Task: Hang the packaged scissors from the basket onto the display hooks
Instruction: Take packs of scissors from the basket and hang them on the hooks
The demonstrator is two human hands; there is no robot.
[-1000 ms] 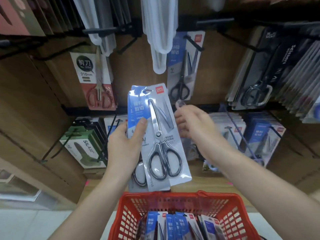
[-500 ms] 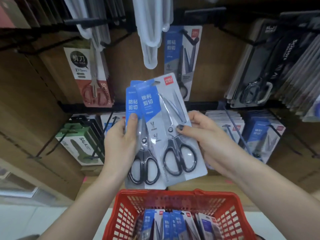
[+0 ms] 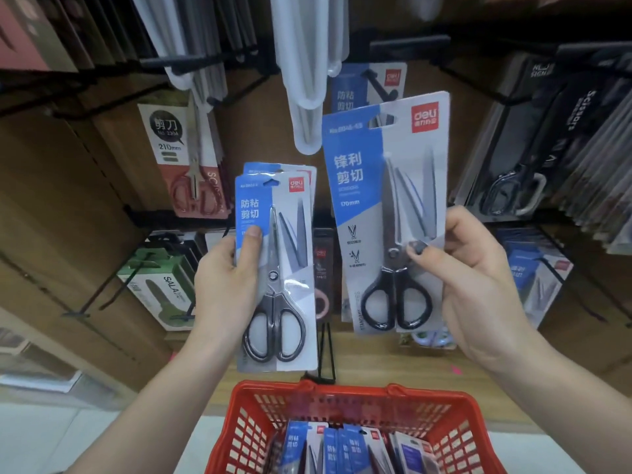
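A: Start with the biggest thing. What does the right hand (image 3: 478, 285) have?

B: A single packaged scissors card (image 3: 386, 213), pinched by its right edge: the thumb lies across the front just beside the pivot screw, and the other fingers curl behind. The card stands nearly upright, its hang hole well above the fingertips. It reads "deli" in a red square, "锋利剪切" on blue, and "170mm".

A: And the left hand (image 3: 225, 289)?

B: It grips a small stack of cards (image 3: 277, 268). The thumb presses flat on the blue strip of the front card and the remaining fingers wrap behind the left edge. At least one more card peeks out above and behind. The front one says "deli" and "防粘剪切".

A: The two packs are touching?

B: No, apart, with a gap between them.

A: Below the hands?

B: The red basket (image 3: 260, 415), holding more blue-and-white packs (image 3: 342, 449) stood on edge.

A: Behind the fingers?

B: Display hooks (image 3: 379, 87) on wooden board. One carries another "防粘" card above the right-hand pack. To the left hangs a card reading "剪刀 210mm" (image 3: 171, 138), and below it a green "SALA" box (image 3: 160, 289).
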